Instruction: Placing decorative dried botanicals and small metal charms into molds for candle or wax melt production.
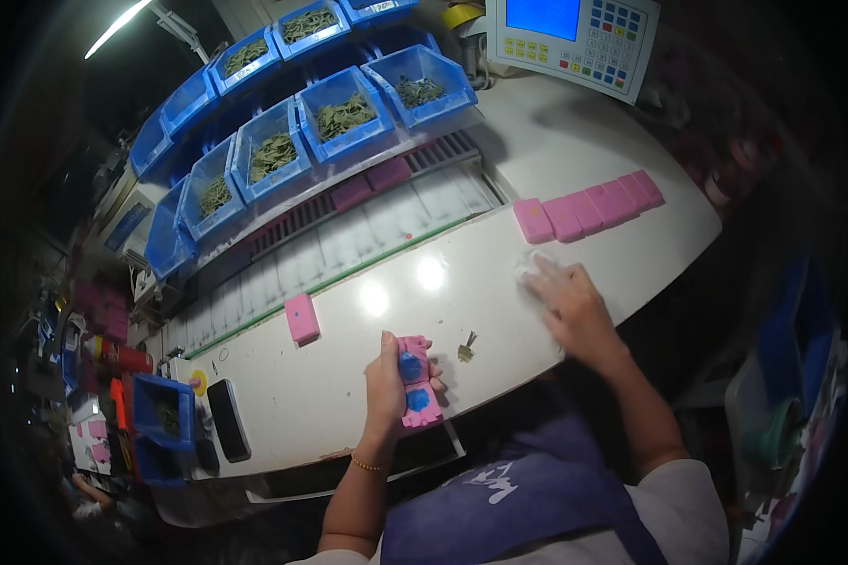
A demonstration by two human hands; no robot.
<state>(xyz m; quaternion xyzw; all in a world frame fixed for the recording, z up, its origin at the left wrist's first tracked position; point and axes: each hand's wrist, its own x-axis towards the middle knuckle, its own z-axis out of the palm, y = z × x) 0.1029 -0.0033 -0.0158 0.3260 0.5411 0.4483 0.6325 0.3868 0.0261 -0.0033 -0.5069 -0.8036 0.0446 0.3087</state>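
Observation:
My left hand [383, 385] grips a pink rubber-like mould [415, 382], spread open with two blue patches on its inner faces. My right hand [581, 311] is over the table to the right, its fingers blurred. They touch a small white bundle, perhaps cloth [530, 261]; whether they grip it is unclear. Between the hands lies a little clump of greenish pieces [466, 349] with dark stems. A closed pink block [302, 318] with a blue dot sits left of my left hand. Several more pink blocks [585, 210] form a row beyond my right hand.
Blue bins [272, 159] of greenish pieces stand in tiers behind a green-edged lit panel [367, 236]. Two pink blocks [371, 183] rest on the slatted rack. A control panel [572, 42] is at back right, a phone [229, 421] at left. An open drawer [459, 439] juts below the table edge.

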